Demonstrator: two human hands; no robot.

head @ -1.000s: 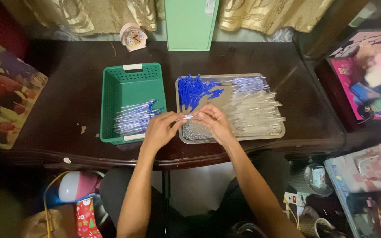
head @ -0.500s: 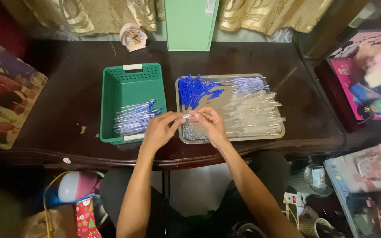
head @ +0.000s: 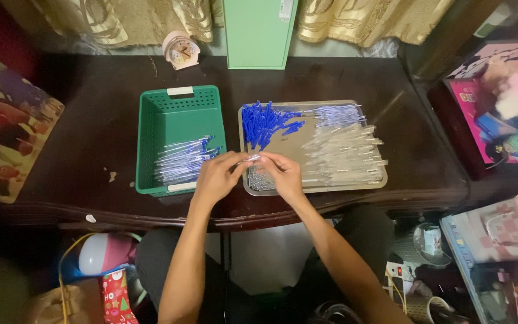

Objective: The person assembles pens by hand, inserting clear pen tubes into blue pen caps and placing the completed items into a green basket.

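Centrally, both hands are meeting over the near-left corner of the shallow grey metal tray [head: 385, 180]; left hand [head: 218, 177] and right hand [head: 283, 173] are each pinching, fingers closed, one end of a thin clear plastic pen barrel [head: 252, 159]; heaped blue caps [head: 262, 122] are lying at the tray's far-left, clear barrels [head: 343, 157] at its right; a green perforated plastic basket [head: 178, 114], holding blue-tipped pens [head: 184, 161], is sitting just left; a pale green upright box [head: 259, 33] is standing behind; a pink toy package [head: 499, 102] is lying far right.
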